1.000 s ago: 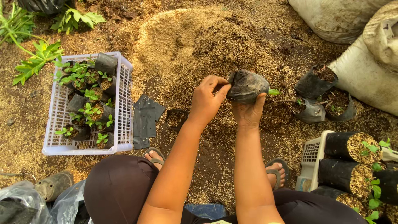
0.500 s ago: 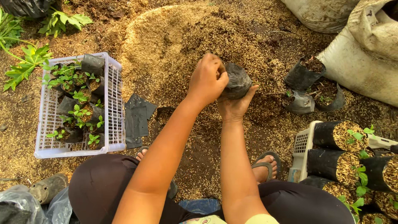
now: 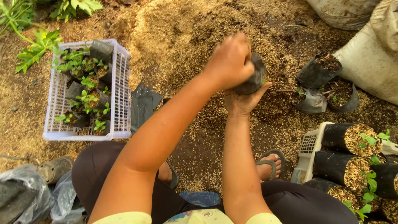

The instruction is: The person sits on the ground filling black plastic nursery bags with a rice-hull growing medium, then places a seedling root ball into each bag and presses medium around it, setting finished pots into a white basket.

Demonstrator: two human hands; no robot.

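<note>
My left hand [image 3: 230, 62] has moved from the rim onto the top of the black nursery bag [image 3: 252, 76], fist pressed down; my right hand [image 3: 242, 99] cups it beneath (husk heap at twelve o'clock).

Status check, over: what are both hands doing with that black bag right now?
Right hand cups black bag from below. Left hand clamped on top. Held above husk pile. Nothing in the way.
</note>
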